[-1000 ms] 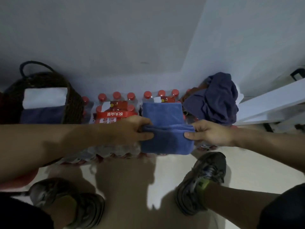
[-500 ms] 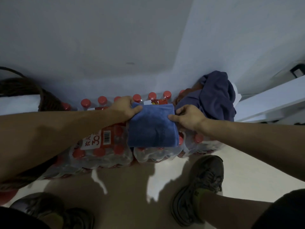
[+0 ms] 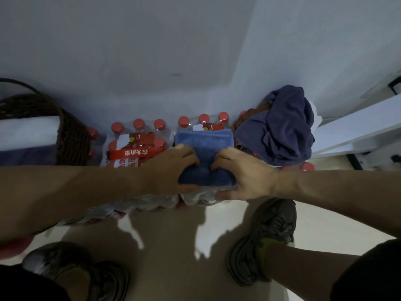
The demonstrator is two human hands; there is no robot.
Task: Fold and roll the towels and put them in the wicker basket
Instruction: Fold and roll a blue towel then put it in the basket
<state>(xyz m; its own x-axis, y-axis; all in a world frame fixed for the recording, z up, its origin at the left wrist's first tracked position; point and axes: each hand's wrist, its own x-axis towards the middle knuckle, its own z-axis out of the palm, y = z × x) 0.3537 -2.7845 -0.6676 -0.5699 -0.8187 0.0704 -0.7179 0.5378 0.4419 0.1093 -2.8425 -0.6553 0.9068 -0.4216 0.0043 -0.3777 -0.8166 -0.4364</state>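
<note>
Both the left hand [image 3: 173,164] and right hand [image 3: 243,170] curl their fingers around the blue towel's [image 3: 204,146] near edge, atop the water-bottle packs [image 3: 138,146]. Roll evenly and tightly away, keeping edges aligned

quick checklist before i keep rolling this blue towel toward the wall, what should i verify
1. Both hands on the roll: left hand and right hand each grip the near end of the blue towel. Ok.
2. Roll even across its width: it bulges between the hands, with a dip in the middle. Not ok; tighten it.
3. Flat part ahead lies smooth: no wrinkles visible. Ok.
4. Surface steady: the towel lies on the packs of water bottles, an uneven base. Cannot tell.
5. Path ahead: the dark towel pile sits close to the towel's right far corner. Cannot tell if they touch.
6. Wicker basket has room: mostly out of frame. Cannot tell.
</note>
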